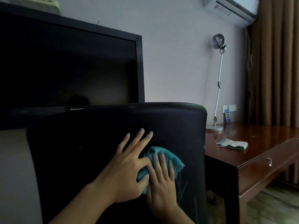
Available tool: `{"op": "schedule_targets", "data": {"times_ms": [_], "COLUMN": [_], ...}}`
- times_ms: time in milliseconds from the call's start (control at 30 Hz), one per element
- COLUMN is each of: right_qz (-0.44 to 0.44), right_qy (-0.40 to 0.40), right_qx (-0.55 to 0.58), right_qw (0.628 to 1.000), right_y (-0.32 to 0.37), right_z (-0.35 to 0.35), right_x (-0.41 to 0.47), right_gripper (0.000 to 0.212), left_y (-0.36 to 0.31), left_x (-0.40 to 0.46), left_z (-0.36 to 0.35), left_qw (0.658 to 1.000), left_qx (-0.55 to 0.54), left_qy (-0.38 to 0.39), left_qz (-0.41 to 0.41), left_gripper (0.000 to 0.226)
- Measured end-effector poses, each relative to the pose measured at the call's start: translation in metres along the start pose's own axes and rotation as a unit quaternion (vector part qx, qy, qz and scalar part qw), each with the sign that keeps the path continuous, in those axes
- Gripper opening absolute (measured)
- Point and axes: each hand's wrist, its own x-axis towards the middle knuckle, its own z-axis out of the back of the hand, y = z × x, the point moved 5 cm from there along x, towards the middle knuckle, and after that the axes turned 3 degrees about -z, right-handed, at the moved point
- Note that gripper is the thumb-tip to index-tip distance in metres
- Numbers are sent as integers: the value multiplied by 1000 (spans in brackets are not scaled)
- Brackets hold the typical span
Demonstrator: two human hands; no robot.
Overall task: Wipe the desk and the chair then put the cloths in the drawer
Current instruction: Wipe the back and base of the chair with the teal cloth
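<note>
The black chair back [100, 135] fills the middle of the view. A teal cloth [163, 153] lies bunched against it. My left hand [126, 168] pinches the cloth's left edge between thumb and index finger, with the other three fingers spread straight on the chair back. My right hand [161, 183] presses flat on the cloth with straight fingers. A second, pale cloth [233, 143] lies folded on the dark wooden desk [262, 133] at the right. The desk's drawer [265, 173] is closed and has a metal handle [269, 162].
A large black television [68, 70] stands behind the chair. A white desk lamp [217, 81] stands at the desk's back left corner. Brown curtains [278, 62] hang at the right, with an air conditioner [231, 8] above.
</note>
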Motion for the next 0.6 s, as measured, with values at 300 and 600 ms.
{"op": "schedule_targets", "data": {"times_ms": [300, 600], "right_qz": [-67, 169], "right_qy": [3, 91], "right_qx": [-38, -81], "right_qw": [997, 978], "right_y": [13, 39], "right_z": [32, 2], "right_x": [87, 3], "right_gripper": [63, 88], "left_y": [-11, 21], "left_x": [4, -63], "left_z": [13, 18], "left_qw": [999, 956], "left_qx": [-34, 1], "left_qy": [8, -222], "left_qz": [18, 192], "left_gripper": [71, 53]}}
